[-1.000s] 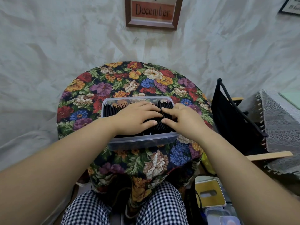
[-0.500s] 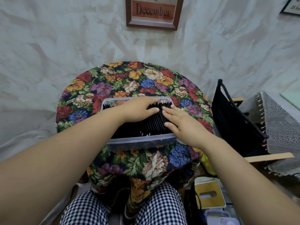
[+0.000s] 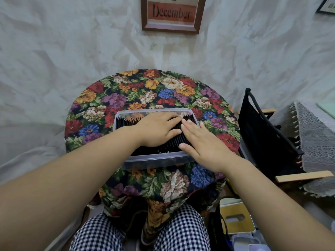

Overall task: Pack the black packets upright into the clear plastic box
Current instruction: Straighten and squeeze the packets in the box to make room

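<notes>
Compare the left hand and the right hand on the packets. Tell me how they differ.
The left hand lies over the middle of the packets; the right hand covers the right edge of the box. The left hand's fingers point sideways across the box; the right hand's fingers point away, toward the far rim. Both lie flat, fingers straight, on the packets' tops, fingertips nearly meeting.

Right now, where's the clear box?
In the head view the box sits mid-table on the floral cloth, toward the near edge, with the left hand and right hand flat on the packets inside.
</notes>
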